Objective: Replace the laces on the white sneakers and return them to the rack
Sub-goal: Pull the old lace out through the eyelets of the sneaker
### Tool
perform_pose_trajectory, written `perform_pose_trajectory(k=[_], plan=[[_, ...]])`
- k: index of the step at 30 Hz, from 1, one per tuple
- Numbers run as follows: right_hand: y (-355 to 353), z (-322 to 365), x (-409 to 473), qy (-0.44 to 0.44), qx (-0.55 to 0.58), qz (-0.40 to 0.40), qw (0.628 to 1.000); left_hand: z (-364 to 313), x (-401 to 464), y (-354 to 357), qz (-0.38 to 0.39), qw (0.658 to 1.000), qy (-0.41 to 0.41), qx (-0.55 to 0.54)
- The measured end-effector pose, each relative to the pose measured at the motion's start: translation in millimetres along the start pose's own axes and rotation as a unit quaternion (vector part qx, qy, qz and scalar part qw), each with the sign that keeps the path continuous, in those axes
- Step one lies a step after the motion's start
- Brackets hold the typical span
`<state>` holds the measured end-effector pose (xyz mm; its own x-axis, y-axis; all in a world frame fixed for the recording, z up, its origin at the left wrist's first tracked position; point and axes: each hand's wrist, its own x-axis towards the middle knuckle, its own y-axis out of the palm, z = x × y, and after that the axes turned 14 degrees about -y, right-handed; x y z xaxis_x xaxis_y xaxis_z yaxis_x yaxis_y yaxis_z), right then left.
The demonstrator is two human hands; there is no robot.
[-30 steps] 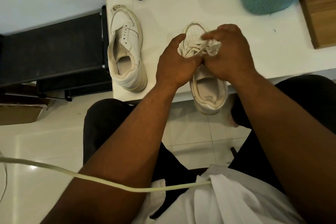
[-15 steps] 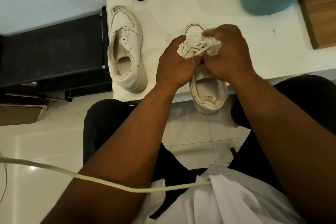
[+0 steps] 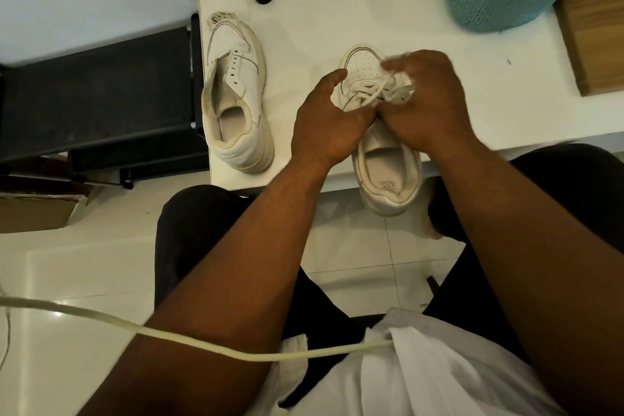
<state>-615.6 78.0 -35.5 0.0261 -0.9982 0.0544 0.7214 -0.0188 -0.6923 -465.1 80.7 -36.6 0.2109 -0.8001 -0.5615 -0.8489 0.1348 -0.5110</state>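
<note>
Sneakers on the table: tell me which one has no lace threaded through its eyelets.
The left sneaker, standing alone near the table's left edge with bare eyelets. The other sneaker, under both hands, has a lace crossing its front.

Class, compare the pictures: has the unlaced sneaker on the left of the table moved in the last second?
No. The unlaced sneaker lies in the same spot along the table edge, heel toward the person.

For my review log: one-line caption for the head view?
Both hands work the lace on one white sneaker; the other sneaker waits unlaced.
</note>
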Motion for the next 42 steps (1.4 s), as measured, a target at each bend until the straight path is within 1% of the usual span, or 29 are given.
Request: perform_pose_trajectory(k=[1,3,6,8,10,12,14,15,18,20,21,26,28,30,33,34,36,39,42], plan=[[2.0,2.3,-0.9,-0.002,-0.005,0.011,1.000,0.0,0.8,-0.1,-0.002,1.000,0.002,-0.001],[3.3,2.7,-1.5,-0.004,-0.010,-0.006,1.000,-0.3,1.2,-0.5,-0.003,1.000,0.006,-0.003],[-3.0,4.6,1.6,0.004,-0.007,-0.076,0.997,-0.6,1.3,-0.6,-0.001,1.000,0.007,0.004],[-7.7,-0.2,5.6,0.047,0.034,-0.132,0.990,0.5,1.9,0.2,0.000,1.000,0.005,0.004],[-11.1,-8.6,10.4,0.111,0.092,-0.195,0.970,1.1,2.0,0.6,0.001,1.000,0.002,0.000],[-13.6,-12.6,11.3,0.160,0.115,-0.229,0.953,1.7,1.7,0.8,0.003,1.000,0.000,-0.004],[-12.6,-10.3,8.8,0.164,0.095,-0.218,0.957,1.5,1.4,0.5,0.005,1.000,-0.001,-0.004],[-10.9,-8.3,6.2,0.149,0.080,-0.191,0.967,0.8,1.0,0.4,0.006,1.000,-0.001,-0.005],[-4.8,0.5,-1.3,0.057,0.034,-0.060,0.996,-1.5,-0.6,1.6,0.003,1.000,0.000,-0.009],[-1.3,6.5,-2.2,0.042,0.004,0.002,0.999,-2.2,-1.0,1.5,-0.001,1.000,-0.001,-0.014],[-0.9,8.7,-2.3,0.046,-0.002,0.016,0.999,-2.7,-1.2,1.1,-0.002,1.000,0.000,-0.014],[-2.9,9.4,-1.4,0.025,-0.052,-0.024,0.998,-3.6,-2.3,0.4,-0.005,1.000,0.005,0.000],[-2.0,7.0,-0.2,0.027,-0.054,-0.045,0.997,-4.1,-2.5,0.3,-0.007,1.000,0.006,0.005],[-3.6,4.9,2.3,0.033,-0.040,-0.101,0.994,-3.4,-2.1,0.0,-0.010,1.000,0.008,0.008],[-12.6,-3.2,9.2,0.099,0.012,-0.192,0.976,-3.2,-3.3,-0.4,-0.012,1.000,0.018,0.009],[-13.2,-7.3,11.4,0.124,0.036,-0.211,0.969,-3.6,-3.5,-0.8,-0.011,1.000,0.023,0.008],[-11.9,-12.9,13.1,0.167,0.087,-0.210,0.959,-4.4,-3.7,-2.3,-0.003,0.999,0.034,0.006],[-9.1,-12.4,11.7,0.196,0.141,-0.172,0.955,-4.1,-1.9,-6.0,0.007,0.999,0.043,0.020],[-10.1,-7.0,9.6,0.148,0.094,-0.152,0.973,-3.7,-1.6,-9.5,-0.005,0.998,0.049,0.042]])
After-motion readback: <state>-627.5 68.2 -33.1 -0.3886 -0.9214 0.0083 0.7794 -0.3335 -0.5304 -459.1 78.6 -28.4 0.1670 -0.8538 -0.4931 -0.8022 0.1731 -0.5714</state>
